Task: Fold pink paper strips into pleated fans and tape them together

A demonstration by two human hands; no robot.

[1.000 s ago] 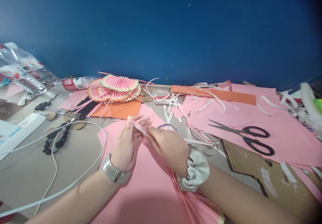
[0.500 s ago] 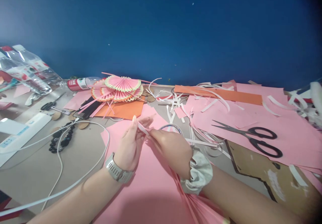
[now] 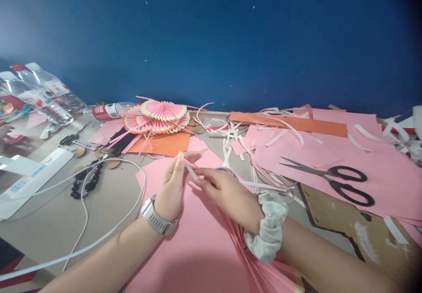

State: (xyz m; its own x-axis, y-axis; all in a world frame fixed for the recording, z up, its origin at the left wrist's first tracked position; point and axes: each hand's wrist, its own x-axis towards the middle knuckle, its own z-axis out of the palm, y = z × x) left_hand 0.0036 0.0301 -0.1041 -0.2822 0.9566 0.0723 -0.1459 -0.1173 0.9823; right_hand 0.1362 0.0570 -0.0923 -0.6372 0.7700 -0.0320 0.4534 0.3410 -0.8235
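Note:
A narrow pale strip (image 3: 190, 170) runs between my two hands, above a large pink paper sheet (image 3: 184, 249). My left hand (image 3: 171, 185), with a watch on the wrist, pinches its upper end under the thumb, the other fingers stretched out behind. The fingertips of my right hand (image 3: 227, 189) close on the lower end; a pale scrunchie (image 3: 270, 227) circles that wrist. Under my right forearm lies a pleated pink paper fan (image 3: 260, 266), partly hidden.
Black-handled scissors (image 3: 332, 176) lie on pink sheets at right, over brown cardboard (image 3: 339, 222). Paper fans (image 3: 163, 110) and white strips (image 3: 227, 139) sit at the back. A white cable (image 3: 143, 183) loops left, near bottles (image 3: 49, 95). Another person's hand (image 3: 11, 137) shows at far left.
My right hand has drawn slightly right and down, and more of the strip shows between the hands. The whole view has shifted a little. Another person's hand has come into view at far left.

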